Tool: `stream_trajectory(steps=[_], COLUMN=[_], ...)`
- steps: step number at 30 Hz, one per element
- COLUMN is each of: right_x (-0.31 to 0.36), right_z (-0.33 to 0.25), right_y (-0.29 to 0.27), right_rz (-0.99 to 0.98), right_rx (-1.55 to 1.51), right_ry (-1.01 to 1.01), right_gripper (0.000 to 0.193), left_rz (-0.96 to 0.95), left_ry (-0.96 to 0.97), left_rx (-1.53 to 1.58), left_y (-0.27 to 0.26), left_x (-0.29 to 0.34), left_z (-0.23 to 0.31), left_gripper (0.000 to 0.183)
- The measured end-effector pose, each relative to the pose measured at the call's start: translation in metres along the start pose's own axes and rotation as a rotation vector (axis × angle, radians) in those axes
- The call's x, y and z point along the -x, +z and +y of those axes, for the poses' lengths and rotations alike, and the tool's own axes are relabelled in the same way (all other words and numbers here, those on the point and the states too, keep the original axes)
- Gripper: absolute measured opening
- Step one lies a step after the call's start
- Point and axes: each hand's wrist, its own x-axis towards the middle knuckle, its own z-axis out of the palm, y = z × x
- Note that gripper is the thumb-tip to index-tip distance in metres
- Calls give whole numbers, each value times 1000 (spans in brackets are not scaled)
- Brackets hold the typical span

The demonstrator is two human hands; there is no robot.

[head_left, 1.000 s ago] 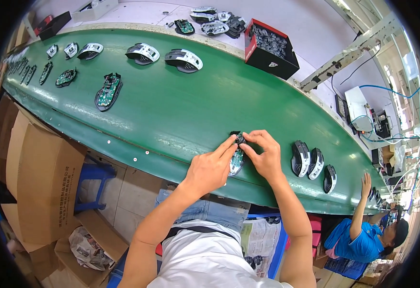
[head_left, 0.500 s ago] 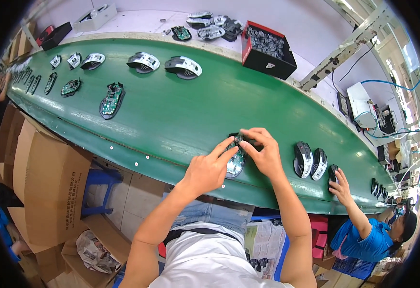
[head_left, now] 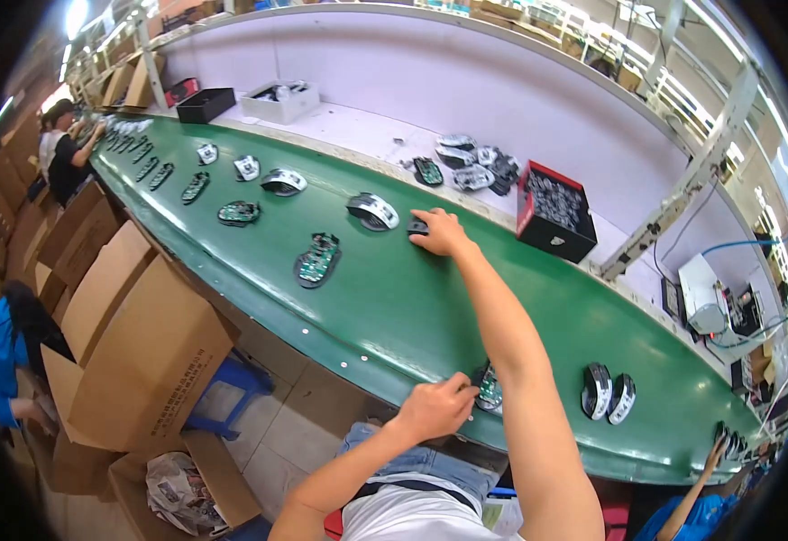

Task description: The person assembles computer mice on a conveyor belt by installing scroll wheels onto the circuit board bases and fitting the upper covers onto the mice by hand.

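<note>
My right hand [head_left: 442, 233] reaches to the far side of the green belt, its fingers closed over a mouse top cover [head_left: 417, 227], mostly hidden beneath them. Near the belt's front edge, my left hand [head_left: 437, 408] pinches the side of a mouse base [head_left: 490, 389] with a green circuit board. My right forearm partly covers that base. Left of my right hand lies a white-and-black mouse cover [head_left: 372, 212]. Another mouse base with an exposed board [head_left: 318, 261] rests on the belt nearer to me.
More covers and board-bearing bases line the belt [head_left: 394, 307] leftward. Two mice [head_left: 609, 393] stand to the right, and a co-worker's hand [head_left: 715, 455] is beyond them. Behind the belt are a black-and-red box of small parts [head_left: 556, 212] and a mouse-shell pile [head_left: 477, 164].
My right hand has left the mouse base and moved to a cover across the belt. My left hand stays at the base. The view has tilted up, and the co-worker's hand has moved farther right.
</note>
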Motion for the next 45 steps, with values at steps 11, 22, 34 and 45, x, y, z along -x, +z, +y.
stream_trajectory(steps=[11,22,34,45], right_x=[118,318,341,338], right_z=[23,62,65,71], right_y=[-63,-96,-81,-55], right_rz=[322,545,605,473], right_rx=[-1756,-833,-248,-139], right_ry=[-13,276,241,221], right_gripper=[40,54,49,52], left_rz=[-200,-127,-29,-53], left_ry=[-99,-25,-99,-106], left_rx=[-88,65,265,316], left_y=[49,70,58,47], left_x=[-37,-39,-28,-30], left_z=[16,46,38,32], left_gripper=[46,38,11,7])
